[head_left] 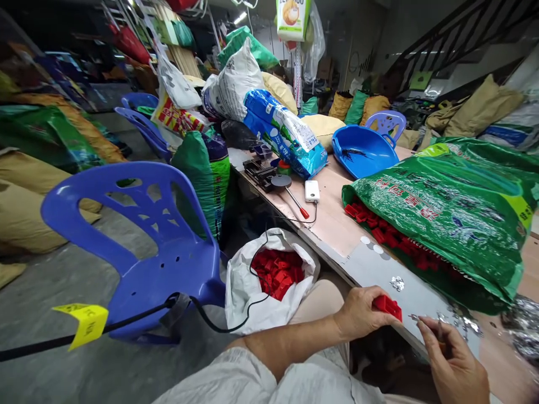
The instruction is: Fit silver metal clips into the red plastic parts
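My left hand (pixel 360 315) is closed on a small red plastic part (pixel 388 307), held between thumb and fingers near the table's front edge. Just to its right, my right hand (pixel 457 362) pinches a small shiny metal piece (pixel 414 318) between thumb and forefinger. A short gap separates the metal piece from the red part. More small metal pieces (pixel 467 324) lie scattered beyond my right hand, and a little cluster of metal pieces (pixel 396 283) sits further back on the grey board (pixel 366 269).
A green sack (pixel 446 196) spills red parts (pixel 391 235) onto the table. Beside my lap, a white sack (pixel 240 286) holds red parts (pixel 278 272). A black cable (pixel 219 326) runs past a blue chair (pixel 168 275). A red-tipped lever tool (pixel 297 202) and blue basin (pixel 364 151) stand further back.
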The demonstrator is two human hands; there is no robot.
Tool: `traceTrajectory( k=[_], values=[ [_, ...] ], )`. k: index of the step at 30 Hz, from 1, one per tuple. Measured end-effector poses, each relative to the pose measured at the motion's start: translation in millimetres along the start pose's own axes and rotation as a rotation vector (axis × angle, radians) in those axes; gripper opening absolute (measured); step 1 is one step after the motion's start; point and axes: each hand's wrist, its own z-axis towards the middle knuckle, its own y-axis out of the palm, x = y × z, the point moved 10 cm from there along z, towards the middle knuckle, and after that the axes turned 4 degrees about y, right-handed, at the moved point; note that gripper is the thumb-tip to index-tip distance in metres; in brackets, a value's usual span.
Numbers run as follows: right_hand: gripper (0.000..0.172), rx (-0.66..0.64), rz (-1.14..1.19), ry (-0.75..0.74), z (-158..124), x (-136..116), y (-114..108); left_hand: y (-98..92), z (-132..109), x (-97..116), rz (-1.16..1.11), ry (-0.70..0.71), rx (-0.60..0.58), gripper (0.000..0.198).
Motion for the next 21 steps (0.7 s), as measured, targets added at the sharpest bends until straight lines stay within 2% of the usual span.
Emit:
traceTrajectory(
  k=[3, 10, 15, 21],
  values=[
    [0.046, -0.038, 0.015, -0.074, -6, -13, 5, 3.0, -1, 4, -0.013, 0.042, -0.030, 0.049],
    [0.030, -0.067, 0.087, -0.241, -13, -43, 13, 6.1, -5, 28, 0.070, 0.186, -0.079, 0.038],
    [0.020, -0.072, 0.153, -0.253, -14, -63, 5, 0.1, -4, 36, 0.082, 0.251, -0.047, 0.029],
    [0.015, -0.041, 0.194, -0.248, -9, -69, -4, -3.7, -2, 47, 0.161, 0.415, 0.020, 0.029]
  ],
)
